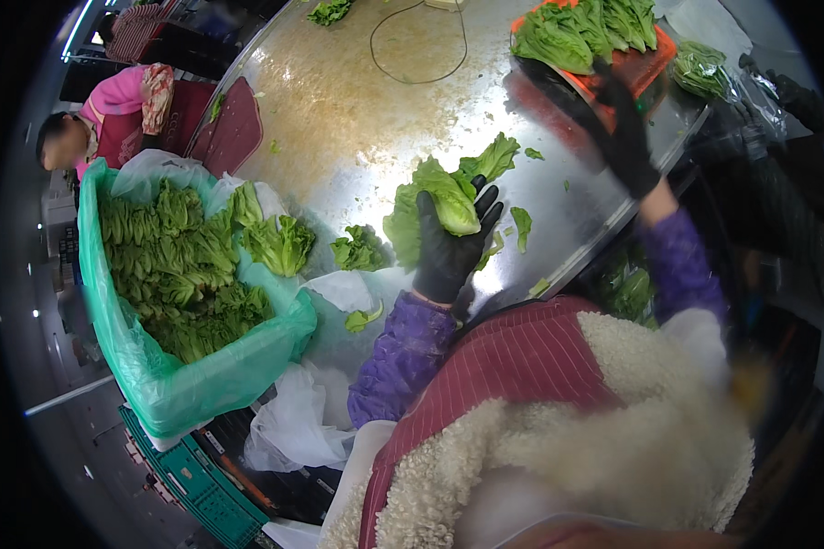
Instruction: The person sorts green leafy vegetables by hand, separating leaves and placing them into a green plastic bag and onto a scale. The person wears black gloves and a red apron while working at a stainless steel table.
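Note:
My left hand (pixel 450 254), in a black glove, holds a small green lettuce head (pixel 453 206) by its pale base, thumb on one side and fingers on the other. Loose leaves lie around it on the metal table. My right hand (pixel 621 134), also black-gloved, is blurred beside an orange tray (pixel 665 56) at the upper right. Its fingers look spread, with nothing visible in them; whether they touch the tray cannot be made out. Several lettuce heads (pixel 556 38) lie side by side in that tray.
On the left stands a box lined with green plastic (pixel 199 391), packed with lettuce. A lettuce head (pixel 278 243) lies by its rim. Bagged greens (pixel 702 68) sit right of the tray. A cable (pixel 419 81) loops across the far tabletop (pixel 316 89). Another person (pixel 113 103) bends at the left edge.

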Available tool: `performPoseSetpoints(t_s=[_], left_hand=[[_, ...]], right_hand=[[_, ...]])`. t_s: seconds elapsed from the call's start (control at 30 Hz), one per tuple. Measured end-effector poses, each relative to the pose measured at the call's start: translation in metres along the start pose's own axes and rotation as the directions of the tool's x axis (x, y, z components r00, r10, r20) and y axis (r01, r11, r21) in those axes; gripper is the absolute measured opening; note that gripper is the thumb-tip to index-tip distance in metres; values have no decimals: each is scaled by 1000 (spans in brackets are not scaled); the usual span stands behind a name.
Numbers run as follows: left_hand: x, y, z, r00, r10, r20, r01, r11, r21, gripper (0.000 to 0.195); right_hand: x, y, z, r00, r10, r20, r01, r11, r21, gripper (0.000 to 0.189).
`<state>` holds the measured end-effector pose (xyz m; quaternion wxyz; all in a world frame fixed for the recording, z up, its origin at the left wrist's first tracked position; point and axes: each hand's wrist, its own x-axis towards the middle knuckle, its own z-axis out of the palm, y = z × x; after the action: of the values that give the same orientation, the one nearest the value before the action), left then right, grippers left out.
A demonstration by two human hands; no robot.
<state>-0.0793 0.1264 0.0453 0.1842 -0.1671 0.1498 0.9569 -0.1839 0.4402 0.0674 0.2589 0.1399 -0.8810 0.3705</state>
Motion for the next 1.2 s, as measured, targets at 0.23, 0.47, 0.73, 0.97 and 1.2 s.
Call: performPoseSetpoints(t_s=[0.23,0.47,0.73,0.97,1.2], left_hand=[[-10,-3,6,997,-76,-5,76,993,92,83],[-22,-9,13,970,65,233,-190,802,567,76],[-43,6,22,979,1,206,-88,907,412,48],[-45,-1,15,956,197,218,-290,506,813,18],[-115,16,-38,941,220,257,-282,93,955,30]], right_hand=[[-70,-151,54,906,-185,381,100,968,230,83],[-61,-129,60,980,-88,178,14,926,376,64],[91,48,-24,915,-184,-358,62,943,-328,60],[143,222,-40,844,518,136,-156,481,-863,50],[96,125,-41,974,-141,-178,81,947,-311,47]])
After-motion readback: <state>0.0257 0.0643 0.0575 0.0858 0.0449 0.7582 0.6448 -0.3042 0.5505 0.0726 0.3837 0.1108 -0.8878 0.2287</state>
